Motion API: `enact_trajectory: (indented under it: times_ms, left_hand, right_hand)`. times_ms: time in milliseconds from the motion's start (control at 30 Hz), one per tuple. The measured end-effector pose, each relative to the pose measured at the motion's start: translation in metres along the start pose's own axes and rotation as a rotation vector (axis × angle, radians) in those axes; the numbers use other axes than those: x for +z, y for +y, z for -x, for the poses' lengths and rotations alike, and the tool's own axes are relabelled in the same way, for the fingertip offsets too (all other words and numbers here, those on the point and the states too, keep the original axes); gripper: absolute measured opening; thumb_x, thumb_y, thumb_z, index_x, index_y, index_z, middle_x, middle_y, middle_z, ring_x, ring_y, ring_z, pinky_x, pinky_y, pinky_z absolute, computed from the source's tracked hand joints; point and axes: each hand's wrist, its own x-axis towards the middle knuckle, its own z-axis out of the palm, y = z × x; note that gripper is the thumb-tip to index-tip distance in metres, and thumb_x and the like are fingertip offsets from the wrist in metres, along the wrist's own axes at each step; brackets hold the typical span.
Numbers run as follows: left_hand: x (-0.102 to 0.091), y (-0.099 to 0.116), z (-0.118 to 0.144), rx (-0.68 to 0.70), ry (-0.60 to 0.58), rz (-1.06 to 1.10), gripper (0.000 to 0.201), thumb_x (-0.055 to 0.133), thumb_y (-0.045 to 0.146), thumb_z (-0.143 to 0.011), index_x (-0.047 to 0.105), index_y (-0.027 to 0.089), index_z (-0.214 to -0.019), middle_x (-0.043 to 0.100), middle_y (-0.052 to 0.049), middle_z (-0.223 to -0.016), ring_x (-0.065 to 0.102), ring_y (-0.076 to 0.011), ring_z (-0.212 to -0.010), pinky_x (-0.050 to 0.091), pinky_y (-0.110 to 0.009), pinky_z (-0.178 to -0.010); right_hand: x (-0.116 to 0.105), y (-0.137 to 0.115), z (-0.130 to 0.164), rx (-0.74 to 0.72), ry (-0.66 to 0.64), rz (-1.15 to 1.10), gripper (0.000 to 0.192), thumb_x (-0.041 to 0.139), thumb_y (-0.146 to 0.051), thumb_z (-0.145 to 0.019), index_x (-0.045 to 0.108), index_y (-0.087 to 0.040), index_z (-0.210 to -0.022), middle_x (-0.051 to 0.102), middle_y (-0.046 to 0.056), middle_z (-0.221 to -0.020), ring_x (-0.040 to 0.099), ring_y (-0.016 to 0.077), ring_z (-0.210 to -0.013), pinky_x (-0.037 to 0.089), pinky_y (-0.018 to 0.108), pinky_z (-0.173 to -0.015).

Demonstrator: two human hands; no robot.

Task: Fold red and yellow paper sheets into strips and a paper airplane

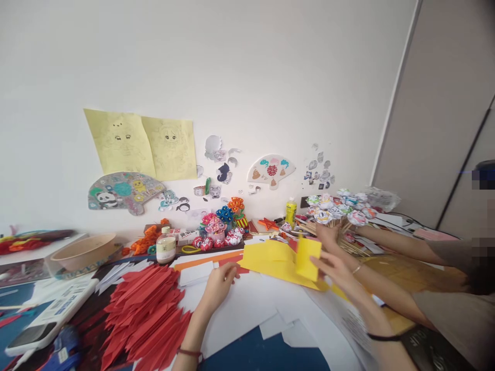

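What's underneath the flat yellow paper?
White paper shows along the front edge of the yellow paper; orange paper reaches its left side. Whatever lies beneath its middle is covered, so I can't tell.

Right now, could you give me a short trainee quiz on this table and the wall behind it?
1. Which of the camera wearer's own hands holds the upright folded yellow paper?
2. True or false: the pile of folded red paper strips lies to the left of the wearer's left hand.
3. What decorated shape sits just below the yellow drawing paper?

Key: 1. The right hand. 2. True. 3. A fan with a panda.
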Motion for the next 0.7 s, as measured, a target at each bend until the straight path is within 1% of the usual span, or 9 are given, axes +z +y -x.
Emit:
enact_trajectory:
  times_ms: [67, 133, 167, 233, 267, 300, 400, 533, 700]
  left_hand:
    - [0.001, 0.000, 0.001, 0.011, -0.037, -0.025, 0.033, 0.040, 0.035, -0.087, 0.068, 0.019, -0.094, 0.073, -0.004, -0.079, 0.064, -0.0171, -0.064, 0.047, -0.028, -0.066]
    - [0.002, 0.003, 0.002, 0.029, -0.072, -0.051, 0.032, 0.041, 0.032, -0.086, 0.070, 0.019, -0.090, 0.073, -0.004, -0.077, 0.064, -0.0171, -0.062, 0.046, -0.027, -0.064]
    - [0.003, 0.005, 0.003, 0.037, -0.089, -0.065, 0.032, 0.041, 0.031, -0.085, 0.070, 0.019, -0.088, 0.073, -0.004, -0.076, 0.063, -0.0172, -0.061, 0.046, -0.027, -0.064]
    - [0.003, 0.008, 0.005, 0.046, -0.117, -0.094, 0.031, 0.042, 0.029, -0.084, 0.071, 0.019, -0.086, 0.073, -0.005, -0.074, 0.064, -0.0175, -0.061, 0.046, -0.027, -0.063]
    - [0.003, 0.008, 0.005, 0.046, -0.128, -0.109, 0.031, 0.042, 0.028, -0.084, 0.071, 0.019, -0.085, 0.073, -0.005, -0.073, 0.064, -0.0177, -0.062, 0.046, -0.027, -0.064]
    - [0.003, 0.009, 0.006, 0.046, -0.136, -0.124, 0.031, 0.042, 0.027, -0.083, 0.071, 0.019, -0.084, 0.073, -0.005, -0.073, 0.064, -0.0180, -0.063, 0.045, -0.027, -0.064]
    - [0.002, 0.007, 0.006, 0.039, -0.141, -0.175, 0.031, 0.041, 0.024, -0.083, 0.071, 0.019, -0.084, 0.073, -0.004, -0.073, 0.065, -0.0182, -0.067, 0.045, -0.027, -0.066]
    - [-0.001, 0.001, 0.004, -0.025, -0.108, -0.378, 0.029, 0.041, 0.021, -0.086, 0.070, 0.022, -0.087, 0.073, -0.002, -0.076, 0.067, -0.0166, -0.073, 0.043, -0.024, -0.067]
    - [-0.009, -0.010, 0.005, -0.141, 0.031, -0.647, 0.029, 0.037, 0.019, -0.091, 0.067, 0.018, -0.092, 0.071, -0.010, -0.088, 0.067, -0.0214, -0.083, 0.041, -0.027, -0.068]
  right_hand:
    - [-0.046, 0.013, 0.002, 0.091, 0.082, 0.196, 0.038, 0.059, -0.054, -0.075, 0.066, -0.017, -0.078, 0.061, 0.005, -0.054, 0.054, 0.0188, -0.046, 0.036, 0.028, -0.045]
    - [-0.073, 0.026, 0.007, 0.201, 0.155, 0.512, 0.032, 0.057, -0.047, -0.078, 0.067, -0.016, -0.078, 0.060, 0.006, -0.051, 0.054, 0.0201, -0.044, 0.033, 0.029, -0.044]
    - [-0.077, 0.030, 0.011, 0.208, 0.223, 0.713, 0.026, 0.059, -0.041, -0.078, 0.066, -0.016, -0.071, 0.061, 0.008, -0.052, 0.055, 0.0206, -0.046, 0.032, 0.029, -0.045]
    - [-0.063, 0.034, 0.020, 0.210, 0.392, 1.078, 0.020, 0.060, -0.028, -0.077, 0.063, -0.016, -0.062, 0.063, 0.014, -0.059, 0.059, 0.0229, -0.053, 0.031, 0.030, -0.048]
    - [-0.046, 0.032, 0.024, 0.177, 0.405, 1.159, 0.018, 0.059, -0.024, -0.078, 0.062, -0.016, -0.063, 0.064, 0.015, -0.062, 0.060, 0.0232, -0.055, 0.030, 0.030, -0.049]
    - [-0.024, 0.028, 0.026, 0.127, 0.330, 1.154, 0.019, 0.056, -0.022, -0.081, 0.063, -0.016, -0.065, 0.065, 0.014, -0.062, 0.060, 0.0228, -0.055, 0.030, 0.030, -0.049]
    - [0.059, 0.006, 0.024, -0.027, 0.149, 1.049, 0.029, 0.045, -0.026, -0.089, 0.065, -0.020, -0.068, 0.068, 0.009, -0.065, 0.061, 0.0198, -0.058, 0.031, 0.028, -0.052]
    - [0.163, -0.020, 0.003, -0.185, -0.036, 0.793, 0.021, 0.049, -0.025, -0.087, 0.067, -0.022, -0.077, 0.070, 0.007, -0.071, 0.062, 0.0194, -0.064, 0.031, 0.027, -0.056]
    - [0.244, -0.022, -0.030, -0.165, -0.086, 0.536, 0.014, 0.052, -0.020, -0.083, 0.066, -0.021, -0.085, 0.070, 0.006, -0.080, 0.063, 0.0198, -0.074, 0.033, 0.025, -0.060]
